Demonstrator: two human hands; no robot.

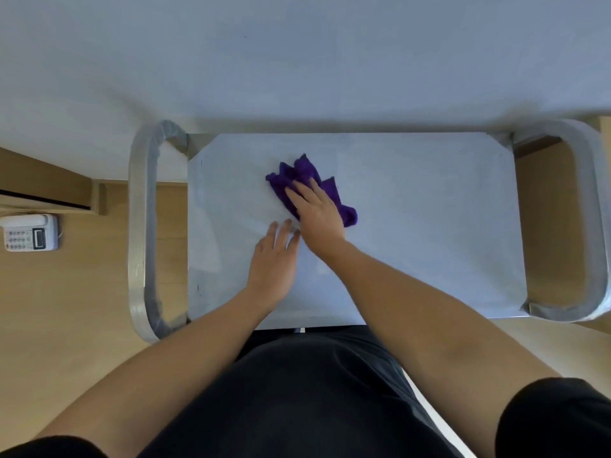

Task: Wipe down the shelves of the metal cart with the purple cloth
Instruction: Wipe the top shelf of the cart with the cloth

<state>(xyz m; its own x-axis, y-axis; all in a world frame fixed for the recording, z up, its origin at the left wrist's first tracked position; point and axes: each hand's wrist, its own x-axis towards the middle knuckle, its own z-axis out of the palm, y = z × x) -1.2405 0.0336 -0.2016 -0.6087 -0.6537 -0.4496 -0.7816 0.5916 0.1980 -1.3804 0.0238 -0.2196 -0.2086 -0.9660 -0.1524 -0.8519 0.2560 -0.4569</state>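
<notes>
Left hand lies flat on cart shelf; right hand presses purple cloth, fingers straight.

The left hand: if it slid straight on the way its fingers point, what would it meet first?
Most likely the right hand, which presses the purple cloth flat on the cart top. The fingertips of the left hand lie almost against it.
</notes>
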